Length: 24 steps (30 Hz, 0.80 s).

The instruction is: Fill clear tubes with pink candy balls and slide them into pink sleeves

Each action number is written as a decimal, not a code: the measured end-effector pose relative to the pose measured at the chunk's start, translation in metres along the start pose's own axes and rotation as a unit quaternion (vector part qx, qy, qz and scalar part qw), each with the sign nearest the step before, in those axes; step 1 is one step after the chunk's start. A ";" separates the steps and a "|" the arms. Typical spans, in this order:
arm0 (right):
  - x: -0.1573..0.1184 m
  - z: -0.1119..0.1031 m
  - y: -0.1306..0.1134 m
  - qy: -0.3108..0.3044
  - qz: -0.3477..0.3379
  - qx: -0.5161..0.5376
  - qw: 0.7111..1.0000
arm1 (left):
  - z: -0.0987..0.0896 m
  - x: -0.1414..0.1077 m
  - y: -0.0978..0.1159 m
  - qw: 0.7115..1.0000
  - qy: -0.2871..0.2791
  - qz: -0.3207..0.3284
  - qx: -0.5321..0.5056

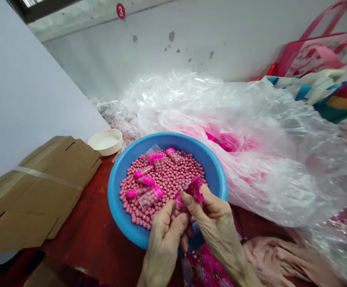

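Observation:
A blue basin (116, 207) holds many pink beads (173, 179) and several small clear containers with bright pink caps (157, 192) lying on top. Over its front right rim, my left hand (167, 235) and my right hand (215, 223) hold a small pink printed packet (191, 191) between them. Pink beads show at the packet's lower part, near my left fingertips. My right thumb and fingers pinch its upper edge. Below my hands, more pink printed wrapping (206, 267) lies against the front of the basin.
Folded cardboard (36, 191) lies at the left, near a shallow white dish (106, 142). Large clear plastic bags (281, 159) with pink contents spread behind and right. A pinkish cloth (277, 255) lies front right; a pink bag (304, 56) stands at the back right.

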State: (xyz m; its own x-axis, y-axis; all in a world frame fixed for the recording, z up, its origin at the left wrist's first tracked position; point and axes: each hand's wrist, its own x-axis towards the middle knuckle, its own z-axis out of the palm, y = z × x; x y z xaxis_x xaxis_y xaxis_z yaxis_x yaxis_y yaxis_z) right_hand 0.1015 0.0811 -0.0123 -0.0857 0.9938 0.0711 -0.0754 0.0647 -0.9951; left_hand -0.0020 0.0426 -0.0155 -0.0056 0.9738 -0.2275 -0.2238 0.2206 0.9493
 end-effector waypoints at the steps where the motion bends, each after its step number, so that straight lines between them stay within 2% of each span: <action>1: 0.001 0.000 -0.001 -0.002 0.009 0.011 1.000 | 0.000 0.000 0.001 1.000 0.004 -0.001 -0.011; 8: 0.006 0.002 -0.002 -0.049 0.108 0.136 0.984 | 0.003 0.000 0.013 0.997 0.015 -0.033 -0.070; 12: 0.007 0.002 -0.002 -0.069 0.143 0.165 0.974 | 0.000 0.001 0.009 0.997 0.004 -0.029 -0.065; 16: 0.006 0.005 -0.004 -0.126 0.186 0.182 0.957 | -0.001 0.001 0.003 0.999 -0.004 -0.014 -0.028; 20: 0.003 0.011 -0.005 -0.135 0.197 0.184 0.953 | 0.001 0.001 0.004 0.998 0.031 0.003 -0.049; 24: 0.005 0.020 -0.006 -0.134 0.181 0.170 0.959 | 0.002 0.001 0.008 0.986 0.053 0.000 -0.157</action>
State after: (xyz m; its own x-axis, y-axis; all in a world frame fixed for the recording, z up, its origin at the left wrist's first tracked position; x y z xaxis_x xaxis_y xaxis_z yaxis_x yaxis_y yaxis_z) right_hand 0.0820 0.0836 -0.0048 -0.4162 0.8839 -0.2133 -0.3088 -0.3581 -0.8812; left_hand -0.0015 0.0459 -0.0080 -0.1034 0.9586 -0.2655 -0.5148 0.1768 0.8389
